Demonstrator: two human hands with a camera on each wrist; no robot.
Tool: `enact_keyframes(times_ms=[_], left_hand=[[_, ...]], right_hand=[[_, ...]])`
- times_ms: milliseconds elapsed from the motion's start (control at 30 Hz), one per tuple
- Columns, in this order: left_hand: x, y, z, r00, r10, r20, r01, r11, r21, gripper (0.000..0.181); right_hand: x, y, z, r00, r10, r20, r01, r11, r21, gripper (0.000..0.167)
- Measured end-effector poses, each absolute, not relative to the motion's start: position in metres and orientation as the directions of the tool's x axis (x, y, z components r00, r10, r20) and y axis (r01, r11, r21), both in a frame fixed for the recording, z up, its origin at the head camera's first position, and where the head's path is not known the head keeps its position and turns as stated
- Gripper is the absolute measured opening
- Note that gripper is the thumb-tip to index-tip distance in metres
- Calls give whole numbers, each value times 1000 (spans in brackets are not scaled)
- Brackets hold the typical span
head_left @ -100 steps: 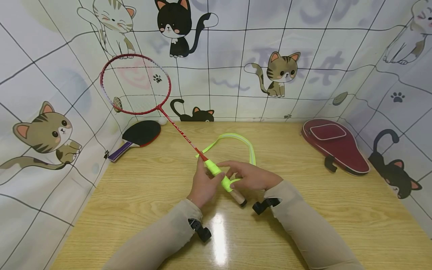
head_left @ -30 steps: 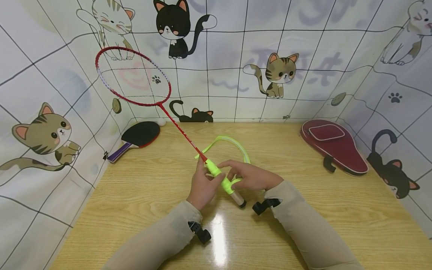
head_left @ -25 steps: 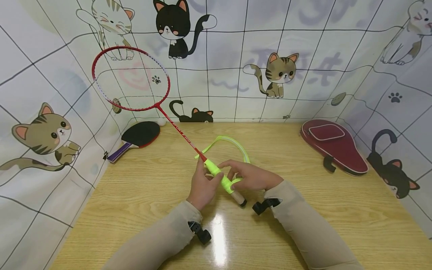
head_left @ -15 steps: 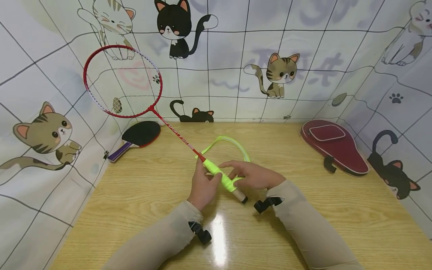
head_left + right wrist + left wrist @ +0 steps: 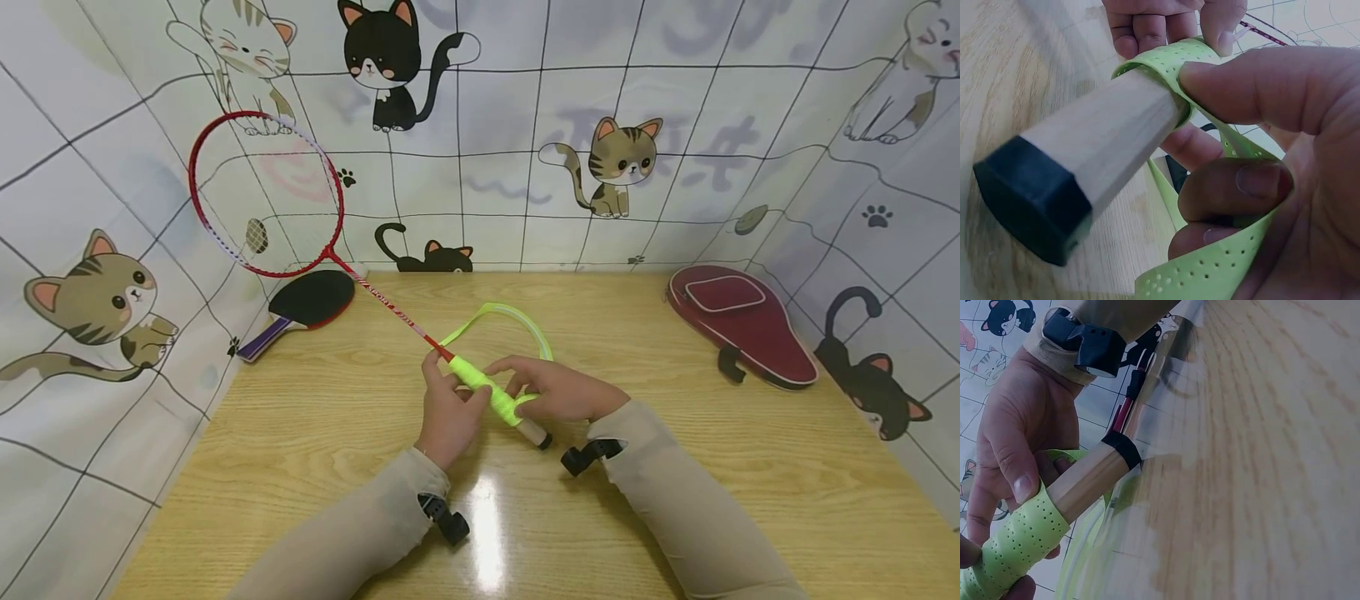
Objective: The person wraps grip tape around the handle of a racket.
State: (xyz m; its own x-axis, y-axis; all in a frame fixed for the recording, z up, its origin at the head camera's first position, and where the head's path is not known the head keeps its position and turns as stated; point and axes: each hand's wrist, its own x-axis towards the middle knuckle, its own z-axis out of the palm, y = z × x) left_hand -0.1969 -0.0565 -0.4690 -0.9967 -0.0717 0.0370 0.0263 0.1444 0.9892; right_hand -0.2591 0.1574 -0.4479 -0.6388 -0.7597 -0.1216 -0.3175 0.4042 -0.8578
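Black paddle (image 5: 318, 293) is lying by the bench's (image 5: 337, 400) left edge and maroon case (image 5: 738, 325) by the right, wood top running between them, cat-print backdrop (image 5: 495, 208) closing off the rear. Vs half a second ago, the racket's (image 5: 390, 305) head is sitting lower and looking narrower; the racket is slanting over mid-bench, head up-left, bare handle end down-right. Left hand (image 5: 450, 419) is gripping its handle, thumb on the yellow-green tape (image 5: 504, 405); right hand (image 5: 568, 392) is pinching the tape at the wrap's lower end, strip running through curled fingers.
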Motion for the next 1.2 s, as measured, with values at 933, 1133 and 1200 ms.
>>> enact_keyframes(times_ms=[933,1133,1200], left_hand=[[-196,-58,-469,-998,-44,43,36,153,988,105],[-197,-58,-471,-998,-55,30,21,156,988,110],[-198,-58,-472,-998,-60,21,11,159,987,111]], right_hand=[[-255,154,-444,-599,-792,-119,-313,369,-875,77],[-257,152,-449,-624,-771,-125,-318,398,-861,75],[-256,152,-449,-626,-770,-125,-328,405,-853,74]])
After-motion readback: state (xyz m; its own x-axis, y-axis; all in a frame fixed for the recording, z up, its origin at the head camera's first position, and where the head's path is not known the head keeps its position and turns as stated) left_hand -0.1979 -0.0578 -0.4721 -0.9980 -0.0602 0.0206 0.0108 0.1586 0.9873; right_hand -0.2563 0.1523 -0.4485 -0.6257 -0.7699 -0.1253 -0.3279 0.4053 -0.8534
